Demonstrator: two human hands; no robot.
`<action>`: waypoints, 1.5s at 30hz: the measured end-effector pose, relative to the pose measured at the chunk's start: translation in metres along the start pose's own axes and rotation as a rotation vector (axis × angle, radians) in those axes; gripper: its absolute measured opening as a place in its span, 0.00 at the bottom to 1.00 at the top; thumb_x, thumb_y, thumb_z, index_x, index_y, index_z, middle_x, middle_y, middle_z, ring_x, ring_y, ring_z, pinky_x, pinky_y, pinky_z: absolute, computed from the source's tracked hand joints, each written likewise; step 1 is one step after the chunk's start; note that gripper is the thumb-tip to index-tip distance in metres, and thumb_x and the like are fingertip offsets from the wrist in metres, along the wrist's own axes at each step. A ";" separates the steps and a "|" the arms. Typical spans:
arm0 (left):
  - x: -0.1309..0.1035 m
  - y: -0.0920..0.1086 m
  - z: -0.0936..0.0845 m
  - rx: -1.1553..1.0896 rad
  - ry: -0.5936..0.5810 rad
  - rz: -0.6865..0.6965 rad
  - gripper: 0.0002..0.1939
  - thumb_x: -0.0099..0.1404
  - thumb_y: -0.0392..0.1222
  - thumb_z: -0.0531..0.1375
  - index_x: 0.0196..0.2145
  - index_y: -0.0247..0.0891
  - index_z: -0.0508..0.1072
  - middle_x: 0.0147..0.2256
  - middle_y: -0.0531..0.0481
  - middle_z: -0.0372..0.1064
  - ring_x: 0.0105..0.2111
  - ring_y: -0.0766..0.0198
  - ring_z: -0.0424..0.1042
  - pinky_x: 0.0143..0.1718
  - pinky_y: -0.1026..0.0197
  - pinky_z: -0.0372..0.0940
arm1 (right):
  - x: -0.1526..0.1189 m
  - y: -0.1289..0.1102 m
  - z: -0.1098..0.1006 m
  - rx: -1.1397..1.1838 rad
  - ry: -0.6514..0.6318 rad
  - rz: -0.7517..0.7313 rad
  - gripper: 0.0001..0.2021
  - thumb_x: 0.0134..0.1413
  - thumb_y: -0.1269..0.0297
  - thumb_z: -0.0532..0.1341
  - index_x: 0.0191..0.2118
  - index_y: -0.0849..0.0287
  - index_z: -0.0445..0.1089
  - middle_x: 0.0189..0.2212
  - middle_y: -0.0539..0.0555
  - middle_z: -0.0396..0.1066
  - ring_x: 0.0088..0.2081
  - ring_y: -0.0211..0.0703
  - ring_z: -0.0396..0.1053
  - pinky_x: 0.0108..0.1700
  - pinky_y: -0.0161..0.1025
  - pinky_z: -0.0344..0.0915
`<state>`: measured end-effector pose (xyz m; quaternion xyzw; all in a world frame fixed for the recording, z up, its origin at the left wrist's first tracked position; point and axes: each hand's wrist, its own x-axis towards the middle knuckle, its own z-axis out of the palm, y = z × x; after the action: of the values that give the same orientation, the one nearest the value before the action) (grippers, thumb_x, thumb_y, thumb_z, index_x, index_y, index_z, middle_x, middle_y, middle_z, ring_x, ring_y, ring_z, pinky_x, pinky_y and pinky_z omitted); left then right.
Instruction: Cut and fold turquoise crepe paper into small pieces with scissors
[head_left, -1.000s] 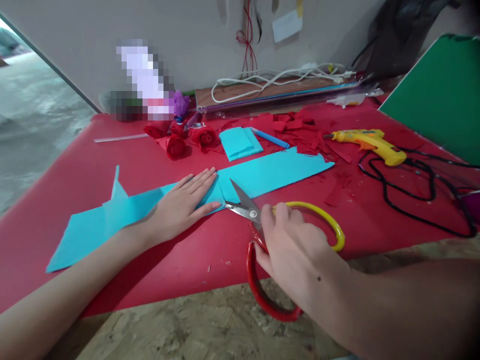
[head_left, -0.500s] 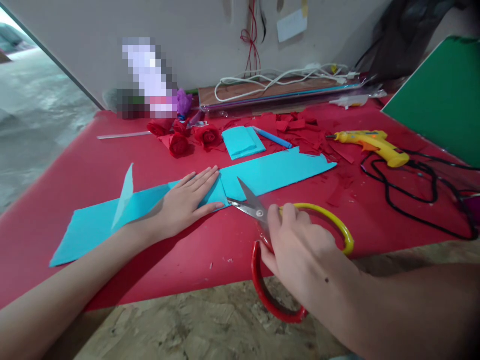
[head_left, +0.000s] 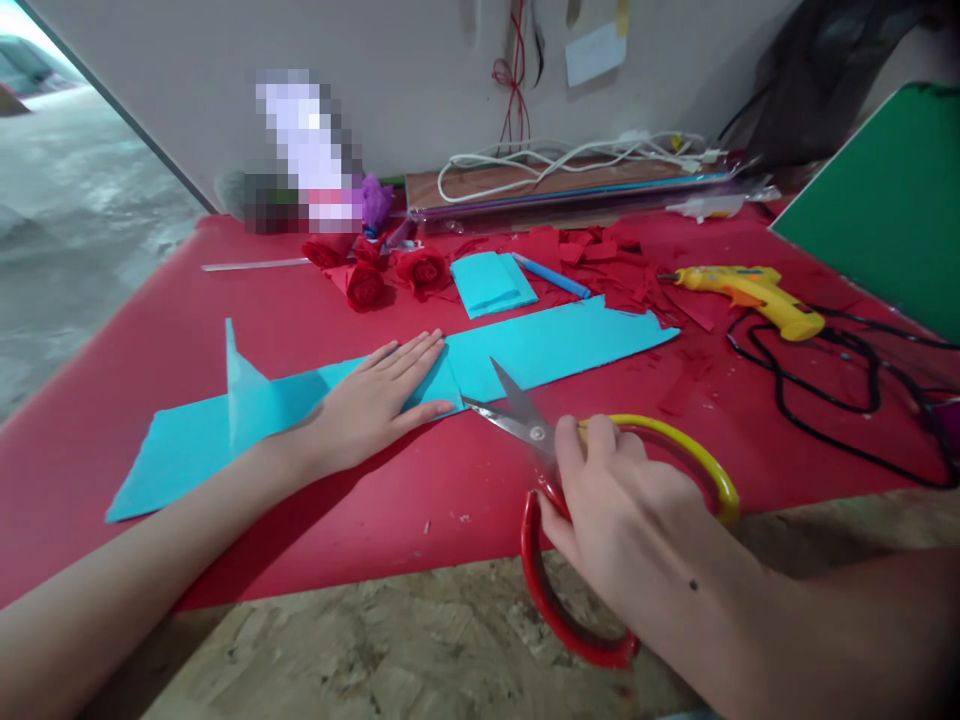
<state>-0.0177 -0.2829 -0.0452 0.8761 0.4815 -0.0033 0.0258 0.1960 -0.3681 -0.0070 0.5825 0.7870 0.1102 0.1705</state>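
Observation:
A long strip of turquoise crepe paper lies across the red table cover, with a loose flap standing up near its left part. My left hand rests flat on the paper, fingers stretched out. My right hand grips a pair of scissors with one red and one yellow handle. The blades are spread; the lower tip is at the paper's near edge beside my left thumb, the upper one over the strip. A folded turquoise paper piece lies behind the strip.
Red paper roses and red scraps lie behind the paper, with a blue pen. To the right are a yellow glue gun, its black cord and a green board. A white cable lies along the wall.
The scissors and my right hand have drawn back slightly to the right, toward me. The paper flap by my left forearm has swung upright and leftward. My left hand stays on the paper.

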 end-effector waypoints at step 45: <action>-0.004 -0.002 0.002 0.028 0.035 0.017 0.37 0.63 0.61 0.34 0.61 0.32 0.37 0.62 0.47 0.36 0.61 0.62 0.40 0.61 0.55 0.39 | 0.026 -0.011 -0.001 0.048 -0.021 0.035 0.20 0.53 0.57 0.50 0.45 0.71 0.60 0.30 0.61 0.62 0.26 0.45 0.64 0.21 0.36 0.59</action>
<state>-0.0213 -0.2852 -0.0472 0.8803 0.4743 0.0053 0.0050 0.1788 -0.3467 -0.0136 0.6012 0.7774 0.0880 0.1626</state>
